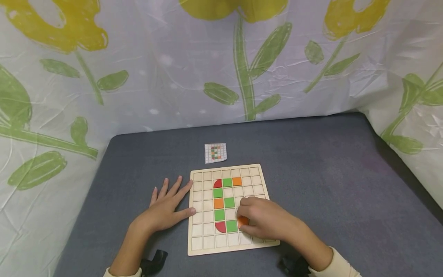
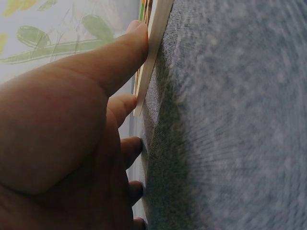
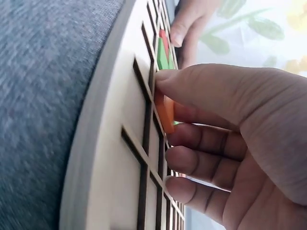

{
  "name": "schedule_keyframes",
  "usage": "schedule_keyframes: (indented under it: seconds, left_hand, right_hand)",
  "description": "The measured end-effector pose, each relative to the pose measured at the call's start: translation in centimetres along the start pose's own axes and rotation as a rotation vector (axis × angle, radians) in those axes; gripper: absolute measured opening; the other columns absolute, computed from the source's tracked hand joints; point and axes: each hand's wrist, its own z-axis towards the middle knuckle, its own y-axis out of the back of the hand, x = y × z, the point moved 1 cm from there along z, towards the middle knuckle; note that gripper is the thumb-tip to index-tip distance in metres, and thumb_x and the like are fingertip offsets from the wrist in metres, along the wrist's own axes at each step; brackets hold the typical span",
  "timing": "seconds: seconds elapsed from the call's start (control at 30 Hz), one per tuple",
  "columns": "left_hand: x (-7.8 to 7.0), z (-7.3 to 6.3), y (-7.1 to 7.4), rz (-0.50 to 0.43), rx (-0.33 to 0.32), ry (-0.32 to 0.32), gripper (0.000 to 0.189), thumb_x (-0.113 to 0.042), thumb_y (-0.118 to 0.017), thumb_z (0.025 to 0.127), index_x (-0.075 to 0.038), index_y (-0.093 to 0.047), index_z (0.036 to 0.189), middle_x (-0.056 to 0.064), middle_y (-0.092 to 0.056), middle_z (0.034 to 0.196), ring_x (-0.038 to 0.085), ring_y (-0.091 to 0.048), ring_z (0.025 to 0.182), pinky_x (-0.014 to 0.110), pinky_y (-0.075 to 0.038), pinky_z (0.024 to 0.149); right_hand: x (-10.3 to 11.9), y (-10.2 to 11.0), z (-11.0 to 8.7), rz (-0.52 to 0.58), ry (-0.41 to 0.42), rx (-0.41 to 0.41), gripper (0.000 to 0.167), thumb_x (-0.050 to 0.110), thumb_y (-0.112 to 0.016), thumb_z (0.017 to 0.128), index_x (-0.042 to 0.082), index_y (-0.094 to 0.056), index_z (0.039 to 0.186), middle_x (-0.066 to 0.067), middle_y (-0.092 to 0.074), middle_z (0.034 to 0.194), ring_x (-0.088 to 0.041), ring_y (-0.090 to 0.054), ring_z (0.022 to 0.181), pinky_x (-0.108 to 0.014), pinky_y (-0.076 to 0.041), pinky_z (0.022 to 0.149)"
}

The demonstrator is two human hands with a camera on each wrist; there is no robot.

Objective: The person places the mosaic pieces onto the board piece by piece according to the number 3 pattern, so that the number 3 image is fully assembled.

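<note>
A wooden grid board (image 1: 206,176) lies on the table, with red, green and orange tiles in a C-like pattern. At the lower end of that pattern, my right hand (image 1: 263,218) pinches an orange square tile (image 1: 243,222) between thumb and fingers. The right wrist view has this orange tile (image 3: 166,115) tilted at its cell, partly behind the thumb. Beside it sits a green square (image 1: 231,226), then a red quarter-round tile (image 1: 220,227). My left hand (image 1: 165,212) is spread flat, its thumb (image 2: 136,36) and index fingertip at the board's left edge.
A small printed pattern card (image 1: 215,153) lies behind the board, showing a similar coloured grid. The dark grey table (image 1: 328,165) extends on both sides. A white curtain (image 1: 166,77) with painted flowers hangs behind it. Black straps (image 1: 154,262) hang at the wrists.
</note>
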Motion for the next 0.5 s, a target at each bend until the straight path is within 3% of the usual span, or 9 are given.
schedule_keyframes:
  seconds: [0.5]
  left_hand:
    - [-0.24, 0.0, 0.27, 0.01, 0.019, 0.008, 0.087, -0.064, -0.062, 0.09, -0.021, -0.031, 0.16, 0.018, -0.017, 0.165, 0.051, 0.003, 0.148, 0.073, 0.005, 0.109]
  right_hand:
    - [0.75, -0.06, 0.13, -0.09, 0.001, 0.0, 0.025, 0.019, -0.083, 0.079, 0.019, -0.059, 0.07, 0.013, -0.038, 0.07, -0.004, -0.036, 0.063, -0.02, -0.035, 0.057]
